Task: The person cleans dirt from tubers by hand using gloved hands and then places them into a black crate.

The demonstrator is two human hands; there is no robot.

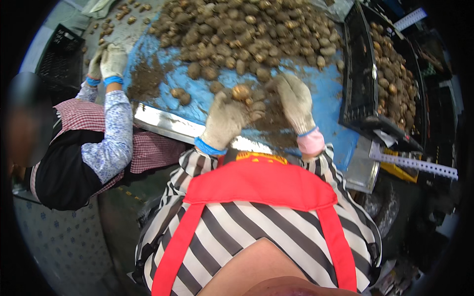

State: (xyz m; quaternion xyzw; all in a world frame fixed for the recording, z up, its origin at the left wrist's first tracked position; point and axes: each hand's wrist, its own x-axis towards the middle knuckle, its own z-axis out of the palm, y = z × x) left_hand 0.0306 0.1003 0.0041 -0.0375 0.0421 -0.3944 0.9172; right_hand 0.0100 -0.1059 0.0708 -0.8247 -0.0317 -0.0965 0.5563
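Note:
My left hand (226, 119), in a soiled knit glove with a blue cuff, is shut on a brown tuber (241, 91) with a yellowish skin patch. Its palm faces up and its fingers curl around the tuber. To the right, my right hand (295, 99) wears a similar glove above a pink cuff. Its fingers bend down and inward over loose soil (276, 114); whether they hold anything is hidden. Just beyond both hands rises a large heap of soil-covered tubers (244, 37), resembling taro corms, on a blue sheet (326, 107).
A black plastic crate (357, 66) full of tubers stands at the right, near a perforated metal strip (414, 165). On the left, a co-worker's gloved hands (111, 61) work beside another black crate (61, 51). A shiny metal edge (168, 122) borders the table's near side.

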